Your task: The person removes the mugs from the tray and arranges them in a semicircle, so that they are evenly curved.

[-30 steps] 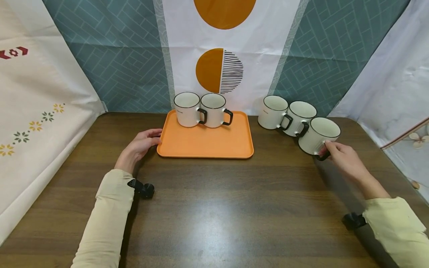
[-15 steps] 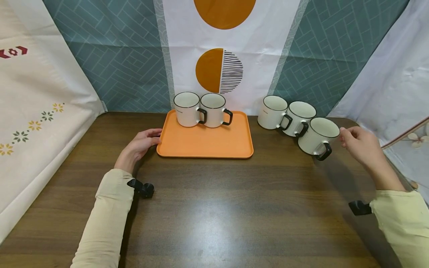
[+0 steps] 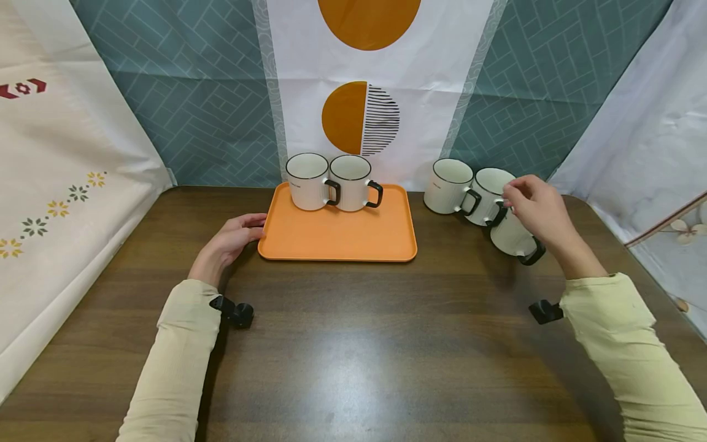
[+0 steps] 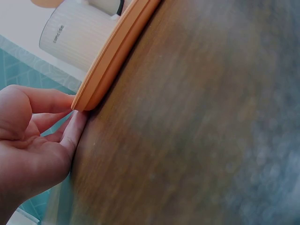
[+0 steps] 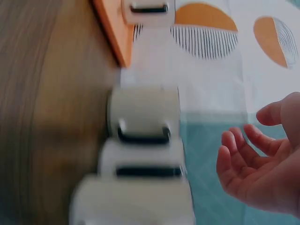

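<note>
Your left hand, fingers relaxed, touches the left edge of the orange tray on the counter. Your right hand, loosely curled around nothing, hovers by the nearest mug, hiding its rim; the right wrist view blurs. Beyond stand a middle mug and a far mug. Aboard the tray, the lettered mug reads "concise".

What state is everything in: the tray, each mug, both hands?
Tray: right way up on the table.
Left tray mug: upright.
Right tray mug: upright.
Left table mug: upright.
Middle table mug: upright.
Right table mug: upright, partly hidden.
Left hand: pinching the tray's edge.
Right hand: raised, holding nothing, fingers loosely curled.
</note>
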`<state>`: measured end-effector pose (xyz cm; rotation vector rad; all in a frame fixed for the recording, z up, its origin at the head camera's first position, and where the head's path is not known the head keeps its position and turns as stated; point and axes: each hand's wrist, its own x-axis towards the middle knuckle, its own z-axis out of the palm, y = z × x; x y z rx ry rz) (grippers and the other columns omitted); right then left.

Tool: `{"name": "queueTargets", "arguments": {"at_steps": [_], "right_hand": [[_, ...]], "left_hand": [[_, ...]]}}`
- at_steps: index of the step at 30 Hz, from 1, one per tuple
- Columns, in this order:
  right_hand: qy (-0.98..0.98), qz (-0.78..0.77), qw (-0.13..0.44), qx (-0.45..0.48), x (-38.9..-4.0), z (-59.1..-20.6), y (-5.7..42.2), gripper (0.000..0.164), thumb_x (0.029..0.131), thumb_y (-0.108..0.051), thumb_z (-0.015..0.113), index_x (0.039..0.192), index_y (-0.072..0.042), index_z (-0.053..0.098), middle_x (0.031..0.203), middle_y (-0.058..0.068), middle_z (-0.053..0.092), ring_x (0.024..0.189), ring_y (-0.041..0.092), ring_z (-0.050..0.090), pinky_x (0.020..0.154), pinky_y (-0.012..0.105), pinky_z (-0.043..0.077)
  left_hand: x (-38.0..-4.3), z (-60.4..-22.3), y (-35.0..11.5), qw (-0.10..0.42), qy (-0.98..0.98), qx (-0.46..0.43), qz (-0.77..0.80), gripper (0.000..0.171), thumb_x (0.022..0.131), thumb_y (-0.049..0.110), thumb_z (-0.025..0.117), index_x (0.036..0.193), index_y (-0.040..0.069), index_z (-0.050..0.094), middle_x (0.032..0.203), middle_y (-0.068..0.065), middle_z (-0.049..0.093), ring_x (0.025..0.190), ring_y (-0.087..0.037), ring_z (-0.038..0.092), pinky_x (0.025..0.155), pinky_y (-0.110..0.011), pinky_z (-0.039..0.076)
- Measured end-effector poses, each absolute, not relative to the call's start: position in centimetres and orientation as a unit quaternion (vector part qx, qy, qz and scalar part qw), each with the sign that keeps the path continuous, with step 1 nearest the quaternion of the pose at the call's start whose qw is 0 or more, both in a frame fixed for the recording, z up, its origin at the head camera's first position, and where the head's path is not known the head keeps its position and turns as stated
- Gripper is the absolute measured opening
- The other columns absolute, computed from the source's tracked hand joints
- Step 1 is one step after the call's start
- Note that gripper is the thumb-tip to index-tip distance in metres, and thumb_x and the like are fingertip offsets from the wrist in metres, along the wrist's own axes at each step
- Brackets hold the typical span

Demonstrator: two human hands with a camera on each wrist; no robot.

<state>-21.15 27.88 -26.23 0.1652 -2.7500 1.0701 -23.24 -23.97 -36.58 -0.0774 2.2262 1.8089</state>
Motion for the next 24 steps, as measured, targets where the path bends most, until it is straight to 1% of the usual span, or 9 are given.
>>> {"name": "queueTargets", "arguments": {"at_steps": [3, 5, 8, 10, 13, 16, 19, 24], "right_hand": [[-0.91, 0.402, 0.065, 0.074, -22.2, -26.7, 25.5, 0.045, 0.102, -0.032, 0.043, 0.123, 0.008, 0.051, 0.111, 0.023, 0.059, 0.085, 0.007, 0.056, 0.07, 0.015, 0.045], [-0.899, 0.427, 0.046, 0.086, -22.9, -27.1, 23.9, 0.042, 0.103, -0.028, 0.044, 0.121, 0.009, 0.052, 0.111, 0.023, 0.059, 0.087, 0.008, 0.056, 0.076, 0.019, 0.047], [-0.883, 0.46, 0.015, 0.095, -24.0, -27.8, 21.5, 0.041, 0.103, -0.026, 0.044, 0.119, 0.01, 0.054, 0.112, 0.023, 0.06, 0.096, 0.019, 0.058, 0.086, 0.029, 0.05], [-0.873, 0.478, -0.006, 0.098, -24.7, -28.4, 20.2, 0.04, 0.104, -0.025, 0.043, 0.117, 0.011, 0.054, 0.113, 0.024, 0.059, 0.102, 0.026, 0.059, 0.091, 0.035, 0.049], [-0.854, 0.511, -0.034, 0.092, -25.8, -29.5, 18.5, 0.038, 0.103, -0.024, 0.043, 0.117, 0.01, 0.054, 0.115, 0.025, 0.059, 0.109, 0.033, 0.058, 0.094, 0.04, 0.048], [-0.84, 0.534, -0.05, 0.079, -26.9, -30.5, 17.1, 0.036, 0.103, -0.022, 0.043, 0.119, 0.009, 0.053, 0.118, 0.025, 0.058, 0.112, 0.034, 0.058, 0.096, 0.044, 0.046], [-0.834, 0.545, -0.051, 0.071, -28.0, -31.4, 15.8, 0.038, 0.103, -0.022, 0.044, 0.122, 0.01, 0.054, 0.12, 0.025, 0.058, 0.11, 0.031, 0.058, 0.098, 0.045, 0.044], [-0.815, 0.574, -0.047, 0.057, -29.5, -32.6, 13.8, 0.039, 0.103, -0.022, 0.044, 0.123, 0.009, 0.055, 0.119, 0.023, 0.059, 0.105, 0.028, 0.056, 0.097, 0.04, 0.044]], "left_hand": [[-23.3, -36.6, -24.0, 0.135, 0.769, -0.03, 0.624, 0.057, 0.097, -0.003, 0.044, 0.15, -0.006, 0.022, 0.147, -0.026, 0.029, 0.129, -0.033, 0.035, 0.112, -0.04, 0.028], [-23.3, -36.6, -24.0, 0.134, 0.769, -0.032, 0.624, 0.057, 0.097, -0.003, 0.044, 0.15, -0.006, 0.023, 0.147, -0.026, 0.03, 0.129, -0.033, 0.035, 0.111, -0.04, 0.028], [-23.3, -36.6, -24.0, 0.134, 0.768, -0.035, 0.625, 0.057, 0.097, -0.004, 0.045, 0.15, -0.006, 0.023, 0.147, -0.026, 0.03, 0.129, -0.034, 0.035, 0.111, -0.04, 0.028], [-23.3, -36.6, -23.9, 0.133, 0.767, -0.034, 0.626, 0.057, 0.097, -0.004, 0.045, 0.15, -0.006, 0.023, 0.147, -0.026, 0.03, 0.13, -0.034, 0.035, 0.112, -0.041, 0.028], [-23.4, -36.6, -23.9, 0.133, 0.766, -0.034, 0.628, 0.057, 0.097, -0.004, 0.045, 0.149, -0.006, 0.023, 0.147, -0.026, 0.03, 0.13, -0.034, 0.035, 0.112, -0.041, 0.028], [-23.4, -36.6, -23.8, 0.132, 0.767, -0.033, 0.627, 0.057, 0.097, -0.003, 0.046, 0.15, -0.006, 0.024, 0.147, -0.025, 0.03, 0.13, -0.034, 0.035, 0.112, -0.04, 0.028], [-23.5, -36.7, -23.9, 0.13, 0.767, -0.033, 0.628, 0.057, 0.096, -0.003, 0.046, 0.149, -0.006, 0.025, 0.146, -0.025, 0.031, 0.129, -0.033, 0.036, 0.111, -0.04, 0.028], [-23.6, -37.0, -24.1, 0.128, 0.768, -0.031, 0.626, 0.057, 0.096, -0.004, 0.046, 0.149, -0.006, 0.026, 0.145, -0.025, 0.032, 0.127, -0.032, 0.038, 0.111, -0.039, 0.029]]}}
